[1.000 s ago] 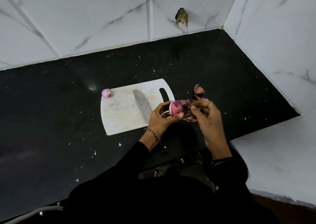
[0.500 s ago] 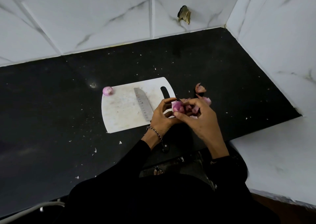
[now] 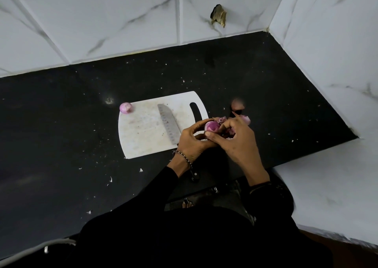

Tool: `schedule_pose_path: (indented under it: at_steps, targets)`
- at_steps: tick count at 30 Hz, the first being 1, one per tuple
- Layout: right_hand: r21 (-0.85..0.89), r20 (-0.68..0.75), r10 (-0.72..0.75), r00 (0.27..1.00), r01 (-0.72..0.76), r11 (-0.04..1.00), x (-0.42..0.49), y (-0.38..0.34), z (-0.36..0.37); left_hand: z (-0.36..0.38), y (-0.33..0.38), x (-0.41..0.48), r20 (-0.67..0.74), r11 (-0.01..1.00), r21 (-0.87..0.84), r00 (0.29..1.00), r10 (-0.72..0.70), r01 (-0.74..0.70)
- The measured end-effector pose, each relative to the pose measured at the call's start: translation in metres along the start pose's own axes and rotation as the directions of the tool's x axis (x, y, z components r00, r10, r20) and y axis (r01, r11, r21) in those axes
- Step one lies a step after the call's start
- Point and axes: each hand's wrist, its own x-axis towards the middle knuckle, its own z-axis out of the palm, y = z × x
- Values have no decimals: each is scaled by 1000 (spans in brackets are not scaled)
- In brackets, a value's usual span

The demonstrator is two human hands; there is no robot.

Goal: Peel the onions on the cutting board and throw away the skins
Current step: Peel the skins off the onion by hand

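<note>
The left hand (image 3: 192,143) hides much of the knife (image 3: 168,124); one skin (image 3: 237,104) looks blurred.

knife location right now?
Head view, centre: the knife lies diagonally on the cutting board, blade tip toward the wall, its handle passing under the left hand, which holds an onion.

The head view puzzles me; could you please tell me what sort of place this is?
Probably a kitchen corner: a black countertop meets marble-look wall tiles, a knife lies on a white cutting board, and an onion is being peeled.
</note>
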Motion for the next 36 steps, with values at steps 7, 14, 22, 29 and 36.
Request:
schedule_pose_path:
  at_steps: [7,14,22,29,36]
  targets:
    - [2,-2,-73,997,73,997,-1,2,-4,2,-2,1,16,1000,21,1000,-6,6]
    - [22,10,-15,1000,15,1000,-1,7,-8,4,-2,0,34,1000,4,999,-21,21]
    - [35,23,-30,999,29,999,0,9,-7,3,-7,5,23,997,81,1000,3,-5]
    - [18,41,-16,999,15,1000,1,13,-3,2,-7,5,19,994,111,1000,-4,2]
    - [35,10,83,996,-84,996,0,12,-2,4,-10,4,-15,990,139,1000,6,-4]
